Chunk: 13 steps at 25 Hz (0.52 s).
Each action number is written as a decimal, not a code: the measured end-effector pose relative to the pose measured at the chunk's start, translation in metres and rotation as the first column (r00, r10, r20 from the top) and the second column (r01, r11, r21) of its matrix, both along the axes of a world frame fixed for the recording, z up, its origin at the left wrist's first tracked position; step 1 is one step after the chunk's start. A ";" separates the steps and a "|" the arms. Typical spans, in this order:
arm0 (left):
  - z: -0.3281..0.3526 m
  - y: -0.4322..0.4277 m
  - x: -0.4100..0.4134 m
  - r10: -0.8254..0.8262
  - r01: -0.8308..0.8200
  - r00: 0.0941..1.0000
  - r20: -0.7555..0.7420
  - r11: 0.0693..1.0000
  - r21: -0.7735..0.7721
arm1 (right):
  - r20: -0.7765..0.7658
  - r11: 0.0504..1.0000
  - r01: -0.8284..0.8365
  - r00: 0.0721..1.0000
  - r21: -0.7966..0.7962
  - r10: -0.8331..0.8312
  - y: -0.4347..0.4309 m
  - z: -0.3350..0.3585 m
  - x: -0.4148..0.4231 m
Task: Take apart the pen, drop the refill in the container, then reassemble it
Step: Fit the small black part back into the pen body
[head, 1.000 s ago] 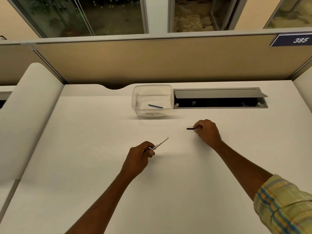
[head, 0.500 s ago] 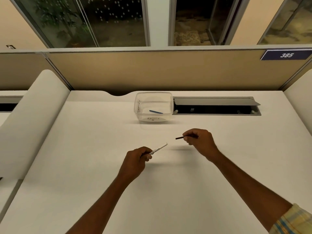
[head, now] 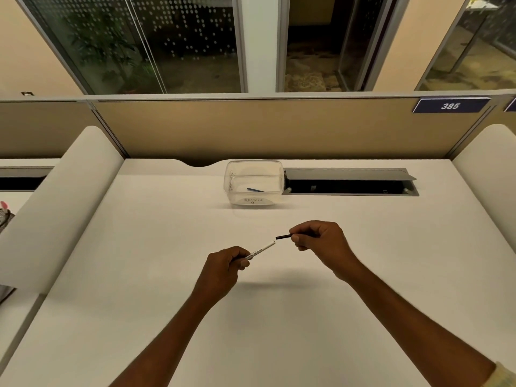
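the refill (head: 254,189) already lies in the container (head: 253,182). nearer us than it, our left hand (head: 223,270) pinches the white barrel (head: 259,250), our right hand (head: 321,241) the black cap (head: 282,236), almost touching; only joining remains.

Left hand (head: 223,268): bare as we look down on it, no ring, no glove, no band that we can pick out.
Left forearm: bare all the way down to the bottom edge, and we see no sleeve or watch on this side.
Right hand (head: 321,241): bare too, and we spot nothing worn on the fingers.
Right forearm: uncovered for nearly its whole visible length, nothing at the wrist.
Right sleeve (head: 504,377): we catch just a sliver at the bottom right corner, a pale yellowish cuff edge, too little showing for us to read any pattern.
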<state>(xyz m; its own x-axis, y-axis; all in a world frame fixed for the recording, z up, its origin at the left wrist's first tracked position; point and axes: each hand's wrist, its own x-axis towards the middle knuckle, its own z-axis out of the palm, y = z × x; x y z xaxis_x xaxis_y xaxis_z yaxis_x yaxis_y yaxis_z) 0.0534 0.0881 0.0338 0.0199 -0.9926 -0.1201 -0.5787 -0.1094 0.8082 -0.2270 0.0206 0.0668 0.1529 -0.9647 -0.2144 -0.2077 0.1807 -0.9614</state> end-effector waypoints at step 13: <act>0.005 0.022 -0.003 0.016 -0.016 0.999 -0.041 1.000 -0.006 | 0.005 1.000 -0.002 1.000 0.015 0.001 0.025 0.004 0.002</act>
<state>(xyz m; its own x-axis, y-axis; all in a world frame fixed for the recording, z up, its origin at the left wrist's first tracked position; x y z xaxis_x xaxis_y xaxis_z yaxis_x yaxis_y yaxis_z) 0.0501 0.1102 0.0387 0.0308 -0.9929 -0.1146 -0.5430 -0.1129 0.8321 -0.2246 0.0456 0.0709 0.1554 -0.9611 -0.2284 -0.2034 0.1951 -0.9595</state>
